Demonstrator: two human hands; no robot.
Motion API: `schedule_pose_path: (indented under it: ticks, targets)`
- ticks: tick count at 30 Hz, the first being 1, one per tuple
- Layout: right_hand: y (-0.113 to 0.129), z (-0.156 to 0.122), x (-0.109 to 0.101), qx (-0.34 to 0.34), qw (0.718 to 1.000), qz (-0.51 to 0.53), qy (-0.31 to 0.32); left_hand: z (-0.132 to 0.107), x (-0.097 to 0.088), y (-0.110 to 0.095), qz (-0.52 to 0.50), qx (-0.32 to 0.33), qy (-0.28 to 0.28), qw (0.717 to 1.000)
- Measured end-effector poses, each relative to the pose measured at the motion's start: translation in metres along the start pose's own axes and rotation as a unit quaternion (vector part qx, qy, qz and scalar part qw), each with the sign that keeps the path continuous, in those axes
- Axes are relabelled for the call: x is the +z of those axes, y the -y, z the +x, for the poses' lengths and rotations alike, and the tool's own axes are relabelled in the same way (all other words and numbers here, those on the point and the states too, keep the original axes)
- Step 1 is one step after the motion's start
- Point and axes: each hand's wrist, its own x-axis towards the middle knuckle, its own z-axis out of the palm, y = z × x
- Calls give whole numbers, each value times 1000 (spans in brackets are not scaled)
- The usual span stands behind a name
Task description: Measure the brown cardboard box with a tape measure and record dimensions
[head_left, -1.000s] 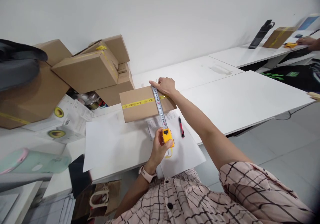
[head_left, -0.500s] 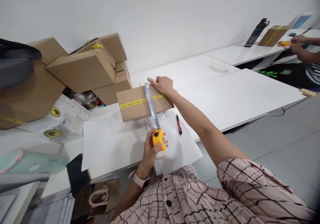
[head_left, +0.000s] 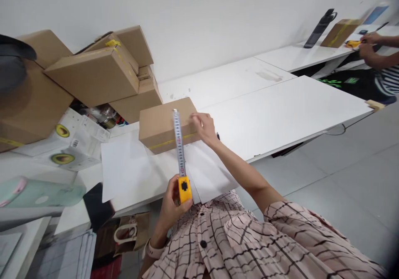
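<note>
My left hand (head_left: 173, 204) is closed around a yellow tape measure (head_left: 185, 190) near the table's front edge. Its silver blade (head_left: 178, 144) stretches away from me, the hooked end over the top of a brown cardboard box (head_left: 162, 119). Yellow tape runs along the box's near side, and the box sits partly over white paper sheets (head_left: 121, 166). At the box's right end is my right hand (head_left: 205, 128), slightly blurred, fingers bent and apart from the thumb. Its fingertips are at the box's edge; whether they touch it I cannot tell.
Stacked cardboard boxes (head_left: 93, 73) and white cartons with avocado pictures (head_left: 70, 141) crowd the left. A pale green bottle (head_left: 43, 191) lies below them. Far right, another person's hands (head_left: 369, 46) are by a yellow tape measure (head_left: 353, 44), a box (head_left: 338, 33) and a dark bottle (head_left: 319, 29).
The cardboard box has been tipped, so its yellow-taped face has turned from the top to the near side. My left hand and tape measure have moved nearer me; my right hand has shifted down its right end.
</note>
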Motion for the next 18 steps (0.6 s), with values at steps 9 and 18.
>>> schedule_pose_path:
  ticks: [9,18]
  targets:
    - [4,-70,-65,173,950,247,-85,8,12,-2,199,-21,172,965]
    - [-13,-125,-43,127,987,65,-76,42,20,-27,229,82,105,964]
